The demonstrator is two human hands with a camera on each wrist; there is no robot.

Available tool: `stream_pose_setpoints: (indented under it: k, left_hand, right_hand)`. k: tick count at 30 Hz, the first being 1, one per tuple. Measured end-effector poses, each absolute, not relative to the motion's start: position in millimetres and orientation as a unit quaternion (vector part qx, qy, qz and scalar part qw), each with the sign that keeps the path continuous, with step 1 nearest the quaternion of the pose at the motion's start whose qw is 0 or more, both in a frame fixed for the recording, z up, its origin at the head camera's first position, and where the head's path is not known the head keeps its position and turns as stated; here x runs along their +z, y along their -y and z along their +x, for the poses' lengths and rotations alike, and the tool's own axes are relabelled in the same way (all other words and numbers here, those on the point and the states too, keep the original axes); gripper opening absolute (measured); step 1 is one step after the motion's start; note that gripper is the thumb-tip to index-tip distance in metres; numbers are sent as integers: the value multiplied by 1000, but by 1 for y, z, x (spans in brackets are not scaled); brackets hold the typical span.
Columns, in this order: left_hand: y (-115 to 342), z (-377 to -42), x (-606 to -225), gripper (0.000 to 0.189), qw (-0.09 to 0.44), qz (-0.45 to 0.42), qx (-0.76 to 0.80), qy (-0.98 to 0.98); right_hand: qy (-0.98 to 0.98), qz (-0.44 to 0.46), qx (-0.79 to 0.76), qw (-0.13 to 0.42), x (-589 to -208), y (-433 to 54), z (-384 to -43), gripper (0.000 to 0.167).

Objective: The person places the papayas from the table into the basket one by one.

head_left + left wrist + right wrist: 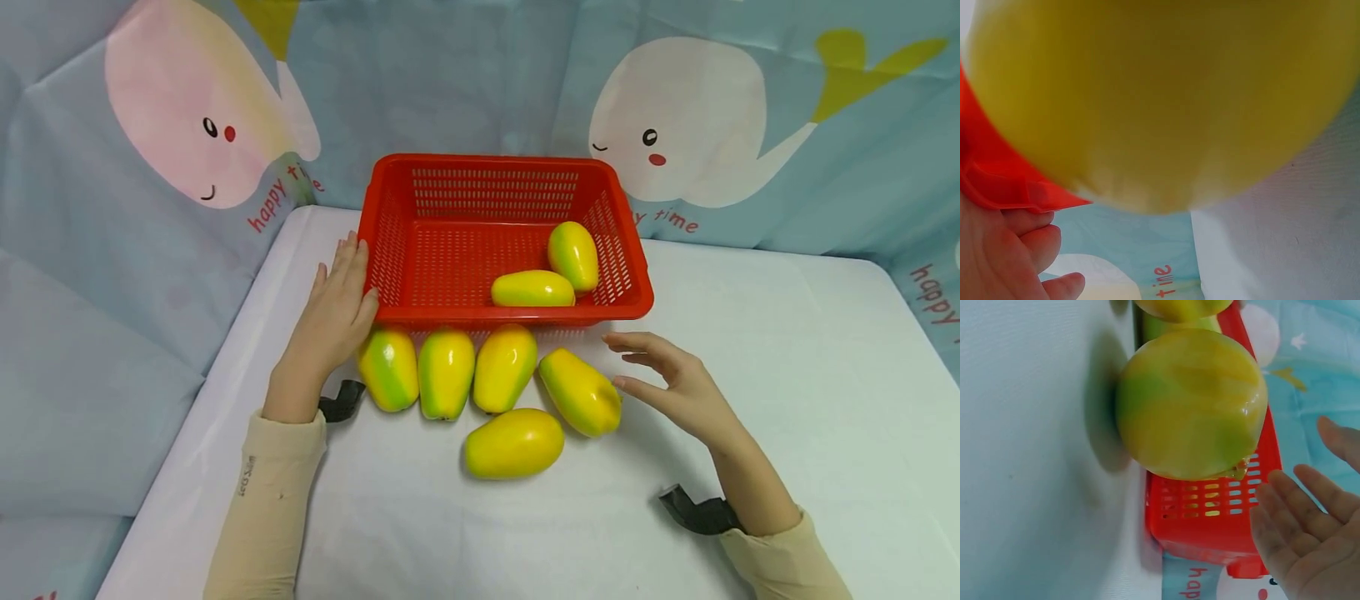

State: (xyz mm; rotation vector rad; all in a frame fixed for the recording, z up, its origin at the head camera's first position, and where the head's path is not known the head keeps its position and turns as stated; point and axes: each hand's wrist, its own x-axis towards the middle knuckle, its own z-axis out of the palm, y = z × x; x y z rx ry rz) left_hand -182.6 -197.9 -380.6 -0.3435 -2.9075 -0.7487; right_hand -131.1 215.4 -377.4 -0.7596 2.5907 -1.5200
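Observation:
My left hand (pixel 335 307) rests on the left side of a red plastic basket (pixel 506 315), its fingers fairly straight along the rim. In the left wrist view, fingertips (pixel 1044 240) touch the basket's edge, and a papaya fills most of the picture. To the right of a slanted yellow-green papaya (pixel 581 393), my right hand (pixel 678 383) hovers with loosely bent fingers, holding nothing. The right wrist view shows that hand (pixel 1310 531) apart from the nearest papaya (pixel 1191 406). Two papayas lie inside the basket at its right end, one (pixel 573 257) behind the other (pixel 532 288).
Three papayas stand side by side against the basket's front, the middle one (pixel 447 373) among them. Another papaya (pixel 514 443) lies crosswise nearer to me. The white tabletop (pixel 420 525) is bounded by a blue printed curtain (pixel 465 83) at the back and left.

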Motion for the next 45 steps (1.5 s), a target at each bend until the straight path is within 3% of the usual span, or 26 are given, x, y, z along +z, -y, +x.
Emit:
stream_pose_setpoints:
  k: [15, 45]
  left_hand:
    - [199, -183, -382, 61, 60, -120, -253, 958]
    - [199, -186, -383, 62, 58, -117, -254, 958]
  right_hand:
    - [-842, -279, -456, 78, -385, -221, -135, 43]
    - [-852, -305, -405, 128, -398, -217, -136, 63]
